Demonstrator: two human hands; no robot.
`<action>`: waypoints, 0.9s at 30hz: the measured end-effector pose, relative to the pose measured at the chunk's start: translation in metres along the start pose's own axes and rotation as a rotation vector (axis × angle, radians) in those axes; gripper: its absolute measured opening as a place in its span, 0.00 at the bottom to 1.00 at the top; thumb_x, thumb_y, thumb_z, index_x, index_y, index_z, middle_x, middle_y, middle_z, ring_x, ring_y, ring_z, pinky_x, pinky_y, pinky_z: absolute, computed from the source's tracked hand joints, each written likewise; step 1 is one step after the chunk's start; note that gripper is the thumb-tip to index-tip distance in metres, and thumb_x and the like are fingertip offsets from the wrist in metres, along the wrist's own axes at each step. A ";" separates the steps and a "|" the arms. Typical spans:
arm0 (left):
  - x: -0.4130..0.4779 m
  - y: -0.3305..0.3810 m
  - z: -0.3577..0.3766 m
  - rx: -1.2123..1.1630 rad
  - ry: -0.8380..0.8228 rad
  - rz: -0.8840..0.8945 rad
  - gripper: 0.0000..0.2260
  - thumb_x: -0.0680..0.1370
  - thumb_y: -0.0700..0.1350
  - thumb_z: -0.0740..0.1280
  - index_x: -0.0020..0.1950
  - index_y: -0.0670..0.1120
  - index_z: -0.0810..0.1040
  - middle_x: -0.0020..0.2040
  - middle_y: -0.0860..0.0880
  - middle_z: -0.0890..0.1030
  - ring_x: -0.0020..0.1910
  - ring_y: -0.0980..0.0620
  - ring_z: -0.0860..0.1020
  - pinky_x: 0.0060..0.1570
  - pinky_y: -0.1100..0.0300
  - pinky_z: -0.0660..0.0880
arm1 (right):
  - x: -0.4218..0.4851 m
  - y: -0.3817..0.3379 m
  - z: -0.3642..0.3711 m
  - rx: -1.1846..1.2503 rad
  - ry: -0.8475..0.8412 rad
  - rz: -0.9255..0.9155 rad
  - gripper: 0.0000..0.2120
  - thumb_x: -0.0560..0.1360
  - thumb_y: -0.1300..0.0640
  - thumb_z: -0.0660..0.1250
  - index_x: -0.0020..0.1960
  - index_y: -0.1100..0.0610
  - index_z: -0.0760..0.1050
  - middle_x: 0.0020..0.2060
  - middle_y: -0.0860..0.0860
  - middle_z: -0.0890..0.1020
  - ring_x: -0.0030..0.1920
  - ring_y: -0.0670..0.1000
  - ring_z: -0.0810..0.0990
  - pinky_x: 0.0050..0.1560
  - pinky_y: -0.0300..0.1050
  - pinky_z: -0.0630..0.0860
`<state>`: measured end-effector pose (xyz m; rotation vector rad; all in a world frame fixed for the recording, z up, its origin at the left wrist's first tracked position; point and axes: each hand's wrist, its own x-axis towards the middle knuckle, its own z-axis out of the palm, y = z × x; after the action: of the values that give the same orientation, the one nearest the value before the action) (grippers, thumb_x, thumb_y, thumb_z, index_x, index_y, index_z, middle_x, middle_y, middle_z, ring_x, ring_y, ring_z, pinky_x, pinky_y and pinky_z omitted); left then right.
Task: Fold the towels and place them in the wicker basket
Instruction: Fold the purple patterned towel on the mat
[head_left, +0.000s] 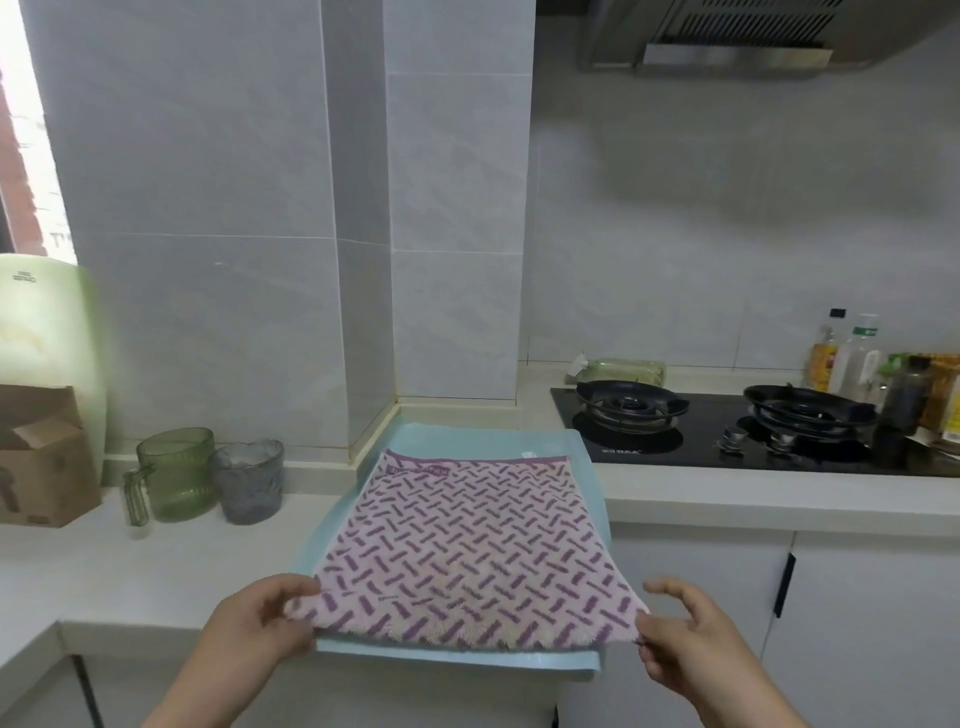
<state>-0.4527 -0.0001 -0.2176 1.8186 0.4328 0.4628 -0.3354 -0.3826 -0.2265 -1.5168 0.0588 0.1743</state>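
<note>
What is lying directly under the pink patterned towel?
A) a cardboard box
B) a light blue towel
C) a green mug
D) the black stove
B: the pink towel is spread flat on a light blue towel, whose edges show beyond it at the far, left and near sides, on the counter.
</note>
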 end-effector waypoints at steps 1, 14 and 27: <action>-0.001 -0.003 0.000 0.104 -0.009 0.063 0.18 0.63 0.24 0.73 0.40 0.46 0.84 0.36 0.42 0.83 0.30 0.54 0.78 0.35 0.69 0.77 | 0.000 0.000 0.000 -0.043 -0.002 -0.074 0.09 0.75 0.72 0.66 0.50 0.59 0.77 0.29 0.59 0.77 0.27 0.53 0.73 0.28 0.42 0.74; 0.006 -0.014 -0.009 0.565 0.100 0.364 0.16 0.71 0.38 0.76 0.36 0.60 0.79 0.35 0.52 0.78 0.36 0.56 0.76 0.36 0.65 0.70 | -0.001 -0.001 -0.005 -0.258 -0.036 -0.283 0.09 0.74 0.68 0.71 0.41 0.57 0.86 0.31 0.51 0.82 0.33 0.47 0.73 0.39 0.42 0.73; -0.011 0.015 -0.022 -0.219 0.083 0.175 0.08 0.75 0.30 0.68 0.40 0.41 0.82 0.44 0.42 0.86 0.47 0.49 0.81 0.52 0.56 0.71 | -0.016 -0.020 -0.013 -0.100 -0.085 -0.374 0.11 0.75 0.70 0.67 0.44 0.60 0.86 0.48 0.45 0.87 0.48 0.38 0.83 0.44 0.28 0.76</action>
<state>-0.4727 0.0078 -0.1987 1.6350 0.2684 0.6816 -0.3476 -0.3981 -0.2049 -1.5896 -0.3040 -0.0589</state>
